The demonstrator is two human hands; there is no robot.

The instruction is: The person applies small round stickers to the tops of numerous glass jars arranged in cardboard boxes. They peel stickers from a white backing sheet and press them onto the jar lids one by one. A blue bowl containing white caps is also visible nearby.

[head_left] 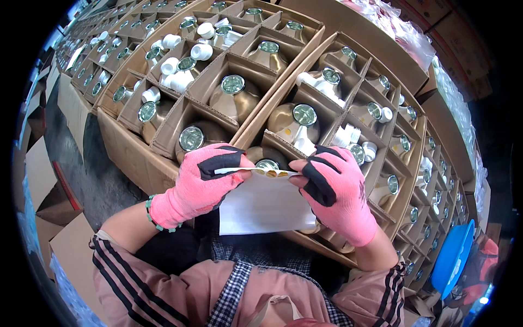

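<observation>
A white sheet (264, 212) with round gold stickers along its folded top edge is stretched between my two hands. My left hand (204, 177), in a pink glove with black patches and bare fingertips, pinches its upper left side. The upper right side is gripped by my right hand (340, 191), gloved the same way. Just behind the sheet, a gold-brown glass bottle (267, 163) with a silvery mouth stands in a carton compartment, partly hidden. Another glass bottle (294, 122), with a small yellow dot on its side, sits beyond it beside a white plastic piece (303, 143).
Divided cardboard cartons (139, 158) full of similar glass bottles spread ahead and to both sides. White plastic caps (180, 82) lie among the bottles. A blue basin (453, 259) is at the right. Clear plastic bags (397, 30) sit in a far box, and loose cardboard (41, 174) lies left.
</observation>
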